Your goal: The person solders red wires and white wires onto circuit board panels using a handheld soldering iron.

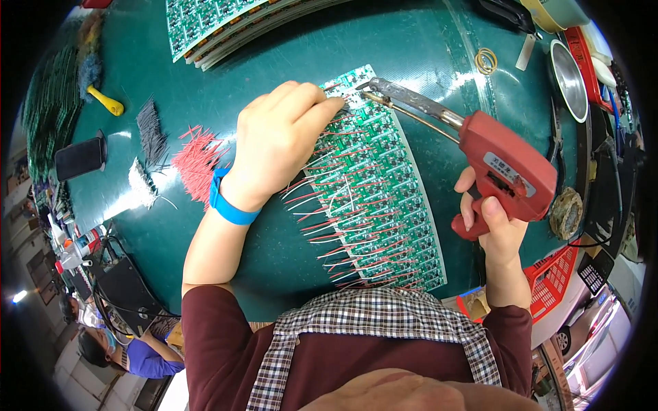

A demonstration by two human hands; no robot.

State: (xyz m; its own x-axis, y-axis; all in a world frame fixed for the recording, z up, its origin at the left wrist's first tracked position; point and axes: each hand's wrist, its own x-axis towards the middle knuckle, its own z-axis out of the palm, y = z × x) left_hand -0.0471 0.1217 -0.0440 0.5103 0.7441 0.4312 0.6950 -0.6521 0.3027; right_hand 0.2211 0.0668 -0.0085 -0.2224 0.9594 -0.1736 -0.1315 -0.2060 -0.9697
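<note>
A green circuit board panel (404,198) lies on the table in front of me, with red and white wires sticking out along its left side. At its far end my left hand (281,130), with a blue wristband, is closed in a pinch on a thin wire, mostly hidden by the fingers. My right hand (504,229) grips the handle of a red soldering gun (510,168). The gun's tip and thin feed tube point left over the panel's far end, close to my left fingertips. Whether the tip touches the board, I cannot tell.
Left of the panel lie piles of red wires (197,164), black wires (152,133) and white wires (142,183), beside a phone (81,157). Stacked panels (212,31) stand at the back. A metal bowl (570,81) and solder coil (486,60) sit at right. Another person (147,356) is at lower left.
</note>
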